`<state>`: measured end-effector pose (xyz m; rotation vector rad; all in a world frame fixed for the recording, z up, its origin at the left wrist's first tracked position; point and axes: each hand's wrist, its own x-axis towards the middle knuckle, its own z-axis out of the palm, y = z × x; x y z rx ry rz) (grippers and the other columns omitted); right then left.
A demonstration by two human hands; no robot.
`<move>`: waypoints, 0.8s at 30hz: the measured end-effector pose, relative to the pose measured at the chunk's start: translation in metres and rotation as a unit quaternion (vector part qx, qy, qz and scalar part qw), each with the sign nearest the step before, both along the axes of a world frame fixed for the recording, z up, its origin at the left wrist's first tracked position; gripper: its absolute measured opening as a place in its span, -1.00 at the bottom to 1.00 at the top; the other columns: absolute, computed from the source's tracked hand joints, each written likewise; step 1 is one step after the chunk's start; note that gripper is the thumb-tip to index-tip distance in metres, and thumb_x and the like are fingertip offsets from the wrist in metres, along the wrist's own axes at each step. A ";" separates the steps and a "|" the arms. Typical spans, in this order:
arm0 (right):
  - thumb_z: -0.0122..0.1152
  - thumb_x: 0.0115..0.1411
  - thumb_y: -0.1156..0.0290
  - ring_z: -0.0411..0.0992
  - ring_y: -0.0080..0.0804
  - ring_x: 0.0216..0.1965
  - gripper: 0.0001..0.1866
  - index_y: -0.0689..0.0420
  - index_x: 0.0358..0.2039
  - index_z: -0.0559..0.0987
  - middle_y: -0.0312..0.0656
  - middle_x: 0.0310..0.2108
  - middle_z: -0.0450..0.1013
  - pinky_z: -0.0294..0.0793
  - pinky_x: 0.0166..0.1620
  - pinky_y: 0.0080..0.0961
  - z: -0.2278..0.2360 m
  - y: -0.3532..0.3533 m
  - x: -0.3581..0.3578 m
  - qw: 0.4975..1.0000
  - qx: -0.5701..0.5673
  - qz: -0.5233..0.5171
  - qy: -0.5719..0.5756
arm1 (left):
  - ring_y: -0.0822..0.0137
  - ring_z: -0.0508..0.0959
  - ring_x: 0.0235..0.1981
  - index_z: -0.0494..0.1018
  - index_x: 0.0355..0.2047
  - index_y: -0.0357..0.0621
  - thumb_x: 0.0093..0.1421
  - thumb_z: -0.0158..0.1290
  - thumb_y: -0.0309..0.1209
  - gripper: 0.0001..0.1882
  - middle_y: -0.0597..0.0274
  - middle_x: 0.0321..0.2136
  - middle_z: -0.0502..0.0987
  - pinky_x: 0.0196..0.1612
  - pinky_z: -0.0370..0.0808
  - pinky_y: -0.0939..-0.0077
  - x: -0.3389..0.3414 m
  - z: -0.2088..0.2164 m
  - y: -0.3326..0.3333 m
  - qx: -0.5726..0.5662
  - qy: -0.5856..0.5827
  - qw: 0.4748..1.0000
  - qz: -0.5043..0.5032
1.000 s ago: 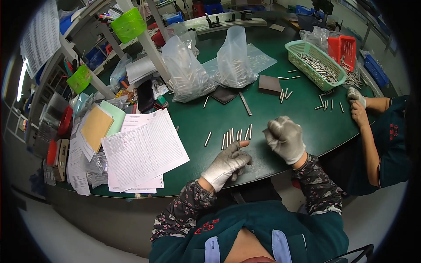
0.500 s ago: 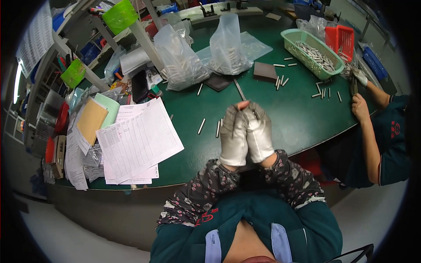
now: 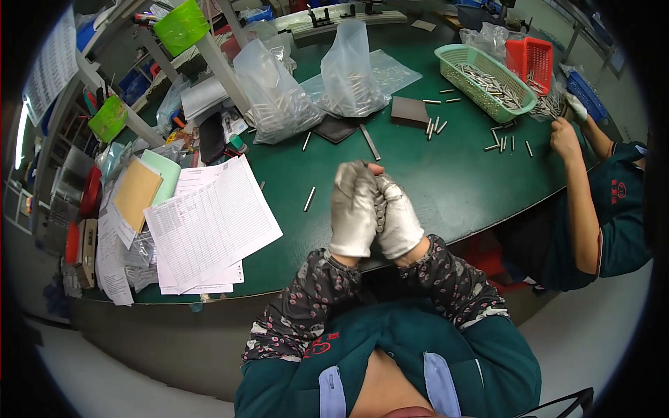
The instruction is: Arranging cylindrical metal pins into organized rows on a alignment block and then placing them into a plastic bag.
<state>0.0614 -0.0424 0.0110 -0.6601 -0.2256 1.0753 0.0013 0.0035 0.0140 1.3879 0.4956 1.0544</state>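
Note:
My left hand (image 3: 352, 212) and my right hand (image 3: 397, 221), both in grey-white gloves, are pressed together above the near part of the green table (image 3: 446, 188). Their fingers are closed round each other, and whatever lies between the palms is hidden. One bare fingertip pokes out at the top. Just beyond them lies a flat metal strip (image 3: 370, 143). A metal pin (image 3: 309, 199) rests on the table left of my left hand.
Two clear bags (image 3: 277, 104) of metal pins stand farther back, near a dark block (image 3: 410, 111). Papers (image 3: 212, 223) cover the left side. At right are a green basket (image 3: 481, 76) of pins, loose pins, a red basket (image 3: 529, 59) and a co-worker's hands (image 3: 566, 139).
My joined hands have shifted left, and the fingers have rolled to a different clasp. Pins formerly seen beside my left hand are out of sight. The view has swung slightly; the co-worker's hands have moved.

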 end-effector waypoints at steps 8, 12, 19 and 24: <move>0.00 0.24 0.22 0.45 -0.48 -0.46 -0.80 0.05 -0.41 0.48 -0.32 -0.50 0.47 0.49 -0.40 -0.57 -0.021 0.001 0.021 0.977 0.061 0.100 0.177 | 0.57 0.36 -0.50 0.45 -0.38 -0.18 0.34 -0.17 -0.16 -0.64 0.41 -0.52 0.43 -0.31 0.35 0.66 0.008 0.002 0.008 -0.143 -0.008 0.989 -0.029; -0.04 0.25 0.16 0.41 -0.39 -0.65 -0.74 0.05 -0.43 0.46 -0.24 -0.63 0.43 0.43 -0.62 -0.54 -0.031 0.004 0.035 0.961 0.092 0.152 0.211 | 0.55 0.40 -0.39 0.44 -0.28 -0.21 0.31 -0.15 -0.09 -0.60 0.36 -0.41 0.46 -0.25 0.38 0.65 0.003 -0.012 0.010 -0.165 -0.029 0.984 -0.059; -0.03 0.23 0.11 0.23 -0.46 -0.77 -0.71 0.01 -0.51 0.45 -0.28 -0.63 0.40 0.15 -0.77 -0.62 -0.026 0.008 0.043 0.973 -0.061 0.027 0.222 | 0.44 0.46 -0.26 0.44 -0.22 -0.18 0.30 -0.15 -0.05 -0.58 0.26 -0.26 0.47 -0.14 0.42 0.55 -0.010 -0.026 0.016 -0.132 -0.014 0.990 -0.043; 0.00 0.22 0.13 0.24 -0.47 -0.77 -0.72 0.02 -0.52 0.46 -0.28 -0.62 0.41 0.15 -0.77 -0.63 -0.037 0.009 0.051 0.977 -0.060 0.008 0.205 | 0.45 0.46 -0.23 0.44 -0.22 -0.20 0.31 -0.16 -0.07 -0.58 0.25 -0.25 0.47 -0.12 0.43 0.55 -0.011 -0.029 0.017 -0.132 -0.023 0.990 -0.034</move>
